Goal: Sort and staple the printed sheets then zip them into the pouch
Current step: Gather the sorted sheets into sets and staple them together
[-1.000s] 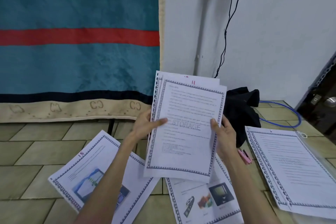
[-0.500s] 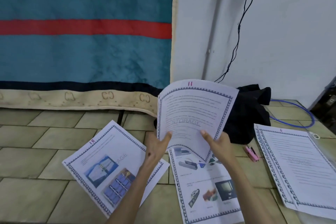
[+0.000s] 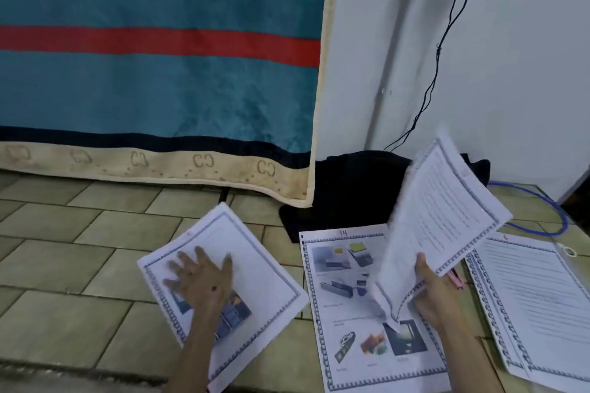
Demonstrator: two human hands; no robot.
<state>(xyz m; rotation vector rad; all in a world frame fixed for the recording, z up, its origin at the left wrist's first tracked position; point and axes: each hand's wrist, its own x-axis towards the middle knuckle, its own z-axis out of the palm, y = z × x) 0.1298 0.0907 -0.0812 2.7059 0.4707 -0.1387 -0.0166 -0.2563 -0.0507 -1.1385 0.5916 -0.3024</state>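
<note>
My right hand (image 3: 435, 292) grips a small stack of printed text sheets (image 3: 437, 220) by its lower edge, lifted and tilted to the right. My left hand (image 3: 199, 281) lies flat, fingers spread, on a picture sheet (image 3: 265, 274) lying on the tiled floor at the left. Between my arms lies another picture sheet numbered 14 (image 3: 348, 303). A pile of text sheets (image 3: 536, 303) sits on the floor at the right, partly on a clear pouch whose ring (image 3: 570, 251) shows. Just behind my right hand, a pink stapler (image 3: 457, 279) peeks out.
A teal blanket with a red stripe (image 3: 159, 73) hangs down to the floor at the back. A black cloth bundle (image 3: 348, 188) lies by the white wall. A black cable (image 3: 440, 51) runs down the wall and a blue cable (image 3: 542, 230) loops on the floor.
My left hand let go of the stack and moved down-left onto the floor sheet. My right hand swung the stack to the right, uncovering sheet 14.
</note>
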